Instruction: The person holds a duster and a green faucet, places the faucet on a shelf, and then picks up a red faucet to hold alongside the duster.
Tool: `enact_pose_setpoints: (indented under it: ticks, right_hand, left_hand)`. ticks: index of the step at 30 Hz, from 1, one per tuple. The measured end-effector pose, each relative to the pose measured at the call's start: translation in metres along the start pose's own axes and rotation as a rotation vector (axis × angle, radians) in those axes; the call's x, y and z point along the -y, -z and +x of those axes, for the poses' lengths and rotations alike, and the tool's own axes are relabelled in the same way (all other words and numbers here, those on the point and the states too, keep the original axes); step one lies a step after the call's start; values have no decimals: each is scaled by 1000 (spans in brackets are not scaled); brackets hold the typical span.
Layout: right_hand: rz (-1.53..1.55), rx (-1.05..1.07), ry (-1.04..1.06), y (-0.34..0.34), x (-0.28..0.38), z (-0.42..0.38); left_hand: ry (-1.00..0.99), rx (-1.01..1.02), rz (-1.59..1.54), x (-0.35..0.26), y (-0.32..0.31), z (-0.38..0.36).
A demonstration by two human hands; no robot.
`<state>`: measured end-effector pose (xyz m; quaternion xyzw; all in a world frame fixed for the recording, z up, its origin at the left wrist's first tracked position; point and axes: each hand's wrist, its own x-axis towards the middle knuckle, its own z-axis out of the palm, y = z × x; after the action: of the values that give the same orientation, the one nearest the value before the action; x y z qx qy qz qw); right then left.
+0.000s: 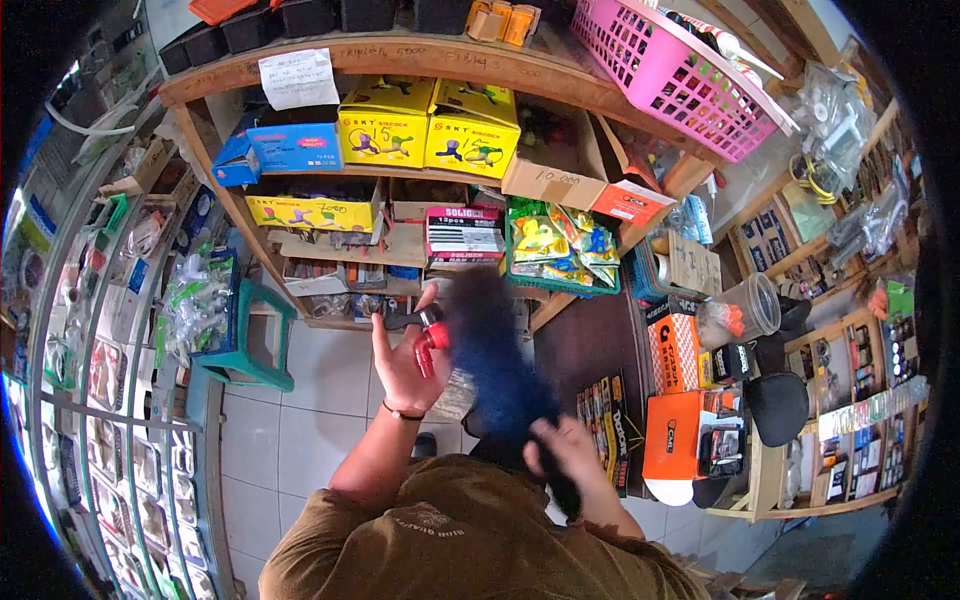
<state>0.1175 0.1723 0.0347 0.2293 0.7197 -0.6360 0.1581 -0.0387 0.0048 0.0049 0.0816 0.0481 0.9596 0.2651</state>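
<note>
My left hand is raised before the shelves, with a red tap-like piece with a black handle resting against its palm and fingers. My right hand, lower and to the right, is closed around the dark handle of a duster. The duster's blue and black head is blurred by motion and slants up toward the left hand, just right of the red piece. Whether the duster touches the red piece cannot be made out.
Ahead is a wooden shelf with yellow boxes and a pink basket. A green stool stands left on the tiled floor. An orange box lies at the right, and a glass display case runs along the left.
</note>
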Motion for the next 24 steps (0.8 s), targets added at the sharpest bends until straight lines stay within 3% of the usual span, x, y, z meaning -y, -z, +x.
enact_pose_setpoints:
  ticks: [2,3,4,5,6,7,9,10,11,12,14,15,16,18,19,20,22,23,24]
  right_hand:
    - [587,372,233,32,-24,16]
    - [506,3,46,16,-4,2]
    - [307,-93,33,0,1,-2]
    - [14,1,65,-12,2,-6]
    - [-280,93,94,-24,5,-10]
    - [100,242,165,-38,24,-18]
    - [199,186,56,-20,17,-9]
    - [298,135,-63,-10,11,-2]
    - [496,161,116,-6,-1,3]
    - [493,166,115,-13,3,-1]
    - [-99,180,187,-30,15,-14]
    - [-93,319,278,-30,5,-9]
    - [-93,318,277,-25,4,-5]
    - [340,135,29,-12,8,-1]
    - [357,156,121,-16,12,-1]
    - [198,81,69,-23,19,-11]
    - [38,217,289,-33,9,-9]
    - [-28,206,125,-24,16,-15]
    - [-30,208,126,-18,11,-11]
  left_hand:
    - [-12,-23,-6,0,-2,0]
    - [-6,-24,4,1,-3,0]
    - [4,-25,14,2,-3,1]
    - [25,-70,-87,1,25,3]
    - [31,80,-49,6,10,7]
    - [39,80,-17,5,15,8]
    - [26,61,71,0,12,7]
    - [-11,-167,-105,-1,1,3]
    - [44,87,-246,-2,20,5]
    - [101,343,-383,-3,40,7]
    - [24,103,63,-1,3,5]
    - [28,80,36,1,5,6]
    - [29,80,36,1,4,5]
    - [20,-158,-124,-1,-1,2]
    - [14,-156,-128,1,0,3]
    - [16,-59,-88,2,2,5]
    - [27,136,-2,3,2,8]
    - [36,134,39,0,-1,7]
    - [33,134,39,0,5,6]
